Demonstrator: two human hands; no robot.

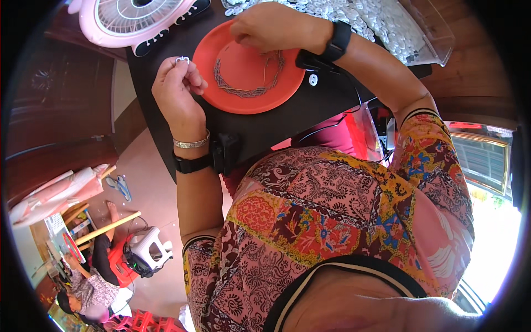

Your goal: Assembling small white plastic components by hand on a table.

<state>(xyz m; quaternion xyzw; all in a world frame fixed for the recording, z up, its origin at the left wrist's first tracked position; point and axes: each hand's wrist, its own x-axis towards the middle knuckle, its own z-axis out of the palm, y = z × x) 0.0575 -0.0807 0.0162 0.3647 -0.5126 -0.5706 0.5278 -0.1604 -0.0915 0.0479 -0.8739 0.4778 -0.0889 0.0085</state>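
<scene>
My left hand [180,94] is closed at the left edge of an orange-red round plate [243,102]. A small white plastic piece [181,59] is pinched between its thumb and forefinger. Over the far part of the plate is my right hand [271,27], its fingers bent down and pressed together; whatever they hold is too small or hidden. Many thin grey metal pieces [255,92], like small pins, lie in a ring on the plate, with a few longer thin strips among them.
A heap of white plastic pieces [337,19] spreads at the far side, partly in a clear tray [440,41]. One white oval piece [313,79] lies on the black table [287,119]. A pink fan [133,22] stands far left. Another person [94,288] sits at the lower left.
</scene>
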